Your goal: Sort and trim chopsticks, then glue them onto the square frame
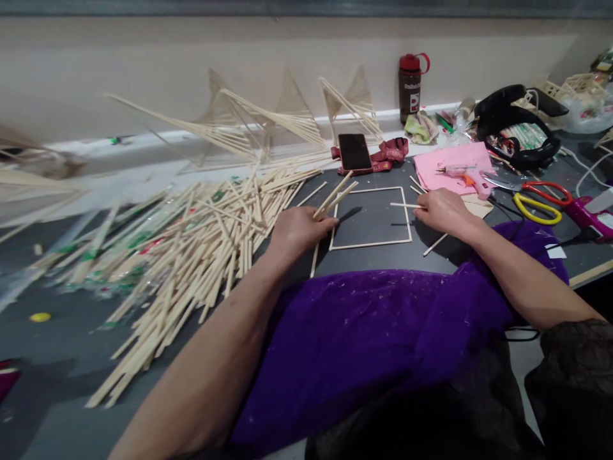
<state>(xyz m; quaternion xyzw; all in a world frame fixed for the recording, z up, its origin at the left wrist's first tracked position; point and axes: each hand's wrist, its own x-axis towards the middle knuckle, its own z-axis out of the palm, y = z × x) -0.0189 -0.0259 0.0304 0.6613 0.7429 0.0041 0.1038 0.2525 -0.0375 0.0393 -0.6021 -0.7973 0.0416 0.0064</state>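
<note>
My left hand (pixel 302 231) is closed round several pale wooden sticks (pixel 338 197), whose ends point up and to the right. Between my hands a rectangular frame of thin sticks (pixel 371 245) lies flat on the dark grey table (pixel 373 259). My right hand (pixel 444 211) pinches a single stick (pixel 402 205), held level across the frame's right side and casting a shadow below. A few loose sticks (pixel 435 245) lie beside and under my right hand. A big heap of sticks (pixel 215 246) spreads out to the left of my left hand.
Purple cloth (pixel 359 319) covers the near edge. A pink glue gun (pixel 472 176), scissors (pixel 536 198) and a magenta tool (pixel 591 214) lie right. Behind are a phone (pixel 355 152), a bottle (pixel 410 89), a black headset (pixel 517 128) and stick structures (pixel 278 118).
</note>
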